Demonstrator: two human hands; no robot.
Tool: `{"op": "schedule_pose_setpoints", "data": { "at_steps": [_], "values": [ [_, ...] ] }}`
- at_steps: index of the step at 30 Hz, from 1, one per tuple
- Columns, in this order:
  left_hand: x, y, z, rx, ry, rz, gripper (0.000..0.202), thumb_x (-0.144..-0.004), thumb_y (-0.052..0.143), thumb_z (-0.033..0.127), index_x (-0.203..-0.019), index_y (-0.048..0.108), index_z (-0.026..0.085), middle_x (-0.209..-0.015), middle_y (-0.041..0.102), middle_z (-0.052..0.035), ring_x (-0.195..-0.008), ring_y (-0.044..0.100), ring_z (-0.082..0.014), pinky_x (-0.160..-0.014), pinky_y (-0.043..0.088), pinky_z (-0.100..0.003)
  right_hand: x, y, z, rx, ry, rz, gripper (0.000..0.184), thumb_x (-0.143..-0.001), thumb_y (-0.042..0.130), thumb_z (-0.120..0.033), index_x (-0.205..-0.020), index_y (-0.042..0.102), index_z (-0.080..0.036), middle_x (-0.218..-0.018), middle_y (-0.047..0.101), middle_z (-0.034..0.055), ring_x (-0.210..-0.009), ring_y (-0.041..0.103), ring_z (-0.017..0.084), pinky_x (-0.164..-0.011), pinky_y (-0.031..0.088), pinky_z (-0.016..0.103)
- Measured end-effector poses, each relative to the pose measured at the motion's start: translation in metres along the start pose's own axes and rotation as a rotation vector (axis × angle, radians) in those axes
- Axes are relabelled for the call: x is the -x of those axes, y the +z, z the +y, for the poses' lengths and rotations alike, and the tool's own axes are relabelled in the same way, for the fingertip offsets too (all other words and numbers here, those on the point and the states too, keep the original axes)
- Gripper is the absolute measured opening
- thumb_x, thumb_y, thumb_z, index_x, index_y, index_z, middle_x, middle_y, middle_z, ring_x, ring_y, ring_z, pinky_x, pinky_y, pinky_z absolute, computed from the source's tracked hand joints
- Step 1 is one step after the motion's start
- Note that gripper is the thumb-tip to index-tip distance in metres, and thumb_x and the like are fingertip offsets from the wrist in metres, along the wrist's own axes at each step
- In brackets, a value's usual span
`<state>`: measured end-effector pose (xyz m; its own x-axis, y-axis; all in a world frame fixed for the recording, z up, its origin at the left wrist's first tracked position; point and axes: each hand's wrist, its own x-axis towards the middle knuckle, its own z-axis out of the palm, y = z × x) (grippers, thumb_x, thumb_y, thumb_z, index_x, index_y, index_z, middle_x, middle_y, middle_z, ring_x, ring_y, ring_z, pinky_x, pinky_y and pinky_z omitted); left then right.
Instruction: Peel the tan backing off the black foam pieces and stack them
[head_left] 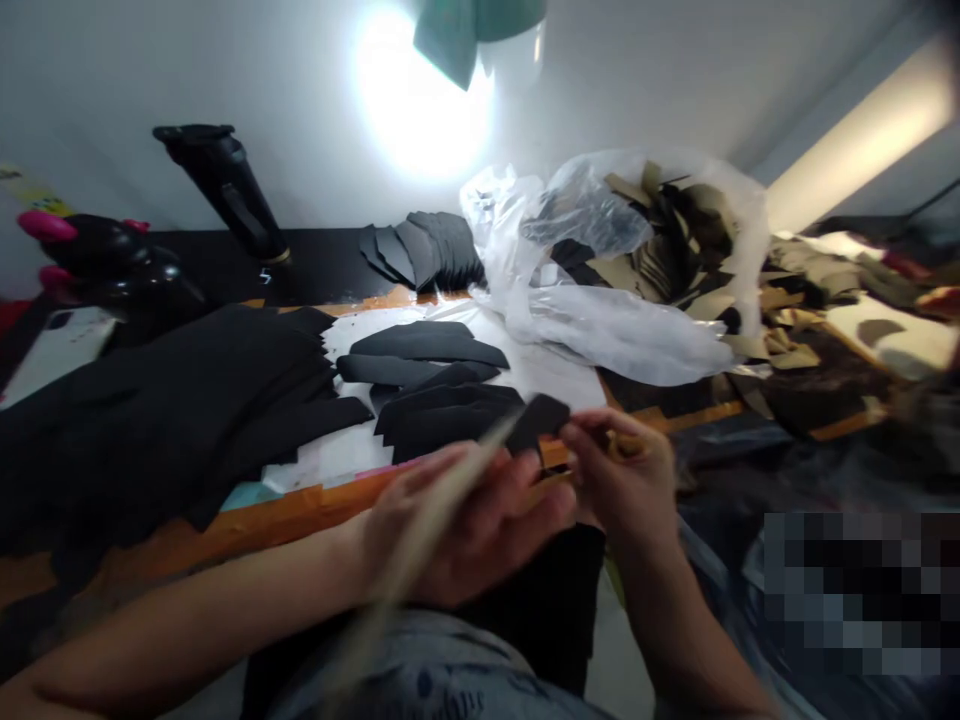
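Observation:
My left hand (465, 520) is closed around a small black cut piece (538, 420) and a thin pale strip (420, 540), which is blurred by motion. Close beside it, my right hand (619, 475) pinches something small and yellowish that I cannot make out, touching the edge of the same black piece. Both hands hover over my lap in front of the wooden table edge (300, 505). Just beyond them lies a fan of black cut pieces (435, 395) on white paper.
A large black fabric heap (165, 410) covers the table's left. A clear plastic bag (622, 270) of tan and black offcuts lies at the right. Another stack of dark pieces (424, 250) and a black tool (225, 185) stand at the back. Black forms with pink tips (97, 255) sit far left.

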<state>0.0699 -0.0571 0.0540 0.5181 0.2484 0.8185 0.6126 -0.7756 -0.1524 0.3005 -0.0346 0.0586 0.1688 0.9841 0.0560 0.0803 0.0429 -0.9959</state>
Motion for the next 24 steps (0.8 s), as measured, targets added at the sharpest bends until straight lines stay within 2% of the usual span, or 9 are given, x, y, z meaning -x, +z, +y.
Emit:
{"op": "schedule_pose_setpoints", "data": {
  "at_steps": [2, 3, 6, 9, 12, 15, 18, 21, 24],
  "values": [
    [-0.016, -0.001, -0.007, -0.055, -0.165, -0.059, 0.05, -0.09, 0.068, 0.013, -0.14, 0.058, 0.015, -0.143, 0.056, -0.0157, -0.117, 0.061, -0.0225, -0.099, 0.053, -0.034, 0.011, 0.003, 0.0, -0.076, 0.048, -0.155, 0.023, -0.072, 0.088, -0.034, -0.085, 0.076, -0.018, -0.063, 0.065, 0.0005, -0.045, 0.047, 0.009, -0.039, 0.035, 0.02],
    [-0.022, 0.0, -0.011, -0.051, -0.192, -0.074, 0.054, -0.091, 0.067, 0.013, -0.143, 0.055, 0.014, -0.146, 0.054, -0.0181, -0.114, 0.062, -0.0233, -0.097, 0.054, -0.035, 0.015, 0.004, -0.001, -0.118, 0.062, -0.215, 0.025, -0.072, 0.088, -0.033, -0.088, 0.076, -0.018, -0.067, 0.067, 0.0014, -0.046, 0.049, 0.009, -0.041, 0.036, 0.02],
    [-0.031, 0.002, -0.024, 0.064, -0.064, -0.128, 0.05, -0.092, 0.066, 0.012, -0.142, 0.058, 0.016, -0.145, 0.058, -0.0158, -0.104, 0.064, -0.0221, -0.091, 0.055, -0.036, 0.022, 0.005, -0.004, -0.21, 0.034, -0.315, 0.026, -0.074, 0.087, -0.032, -0.095, 0.078, -0.021, -0.074, 0.071, 0.0023, -0.056, 0.059, 0.012, -0.051, 0.046, 0.022],
    [-0.035, -0.002, -0.028, 0.264, 0.044, -0.132, 0.039, -0.094, 0.065, 0.016, -0.134, 0.064, 0.014, -0.132, 0.067, -0.012, -0.101, 0.063, -0.0206, -0.089, 0.055, -0.034, 0.025, 0.004, -0.012, -0.211, -0.008, -0.409, 0.016, -0.076, 0.085, -0.031, -0.083, 0.077, -0.02, -0.073, 0.071, 0.0025, -0.06, 0.063, 0.014, -0.056, 0.049, 0.024],
    [-0.039, -0.012, -0.024, 0.437, 0.064, -0.135, 0.035, -0.098, 0.056, 0.013, -0.132, 0.064, 0.012, -0.125, 0.071, -0.0101, -0.107, 0.064, -0.019, -0.092, 0.055, -0.032, 0.029, 0.0, -0.022, -0.202, -0.05, -0.491, 0.018, -0.076, 0.084, -0.032, -0.075, 0.073, -0.018, -0.068, 0.069, 0.0031, -0.058, 0.062, 0.015, -0.052, 0.047, 0.024],
    [-0.047, -0.021, -0.019, 0.594, 0.041, -0.176, 0.034, -0.1, 0.052, 0.013, -0.131, 0.065, 0.014, -0.126, 0.072, -0.0081, -0.11, 0.067, -0.0172, -0.093, 0.057, -0.03, 0.034, 0.0, -0.029, -0.236, -0.073, -0.558, 0.026, -0.072, 0.086, -0.034, -0.068, 0.067, -0.018, -0.062, 0.063, 0.0015, -0.054, 0.055, 0.013, -0.051, 0.044, 0.023],
    [-0.054, -0.029, -0.018, 0.724, -0.002, -0.228, 0.028, -0.102, 0.05, 0.016, -0.124, 0.067, 0.016, -0.122, 0.073, -0.0079, -0.106, 0.07, -0.0154, -0.092, 0.059, -0.028, 0.039, 0.007, -0.024, -0.328, -0.017, -0.599, 0.037, -0.065, 0.091, -0.038, -0.065, 0.06, -0.017, -0.059, 0.055, -0.0014, -0.05, 0.041, 0.008, -0.047, 0.036, 0.021],
    [-0.047, -0.037, -0.022, 0.729, -0.067, -0.183, 0.018, -0.1, 0.056, 0.014, -0.111, 0.071, 0.016, -0.109, 0.076, -0.0074, -0.101, 0.072, -0.0149, -0.09, 0.061, -0.026, 0.043, 0.022, -0.011, -0.523, 0.091, -0.599, 0.043, -0.065, 0.091, -0.044, -0.07, 0.058, -0.018, -0.062, 0.051, -0.0025, -0.049, 0.036, 0.007, -0.043, 0.031, 0.019],
    [-0.024, -0.037, -0.028, 0.725, -0.259, -0.015, 0.012, -0.095, 0.064, 0.014, -0.103, 0.072, 0.018, -0.103, 0.075, -0.0066, -0.097, 0.073, -0.0166, -0.085, 0.063, -0.029, 0.037, 0.031, 0.004, -0.716, 0.233, -0.506, 0.037, -0.08, 0.076, -0.051, -0.082, 0.054, -0.022, -0.069, 0.053, -0.0031, -0.039, 0.032, 0.006, -0.032, 0.027, 0.018]
  ]
}}
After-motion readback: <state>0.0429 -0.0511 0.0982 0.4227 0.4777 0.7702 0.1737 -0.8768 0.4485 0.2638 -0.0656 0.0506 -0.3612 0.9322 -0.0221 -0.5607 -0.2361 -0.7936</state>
